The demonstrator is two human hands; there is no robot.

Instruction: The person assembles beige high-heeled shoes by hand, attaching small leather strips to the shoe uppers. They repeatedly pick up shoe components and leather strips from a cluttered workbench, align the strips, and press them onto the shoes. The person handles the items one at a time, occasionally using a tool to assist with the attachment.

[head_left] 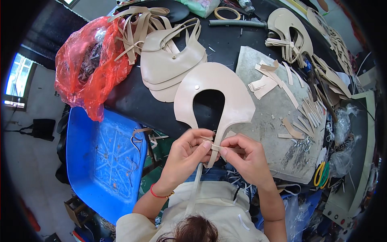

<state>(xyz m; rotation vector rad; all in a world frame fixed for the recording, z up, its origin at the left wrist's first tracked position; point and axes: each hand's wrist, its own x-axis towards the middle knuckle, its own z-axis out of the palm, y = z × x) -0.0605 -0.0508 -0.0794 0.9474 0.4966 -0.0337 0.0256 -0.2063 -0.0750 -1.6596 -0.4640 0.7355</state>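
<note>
A beige leather bag piece (238, 94) with a deep U-shaped cutout and a small round stud lies flat at the table's near edge. One of its narrow ends runs down as a strap (215, 158) toward me. My left hand (189, 151) pinches a thin leather strip (216, 147) that crosses this strap. From the other side, my right hand (246, 157) grips the same strip between thumb and forefinger. Fingers partly hide how the strip goes around the strap. A pale strap (195, 183) hangs below my left hand over my lap.
Several similar bags (167, 68) are stacked beyond the piece, beside a red plastic bag (86, 64). A blue tub (105, 161) stands at left. On the right, a worn board (250, 121) carries leather scraps; green-and-yellow-handled scissors (321, 175) lie by its edge. A tape roll (227, 13) sits at the back.
</note>
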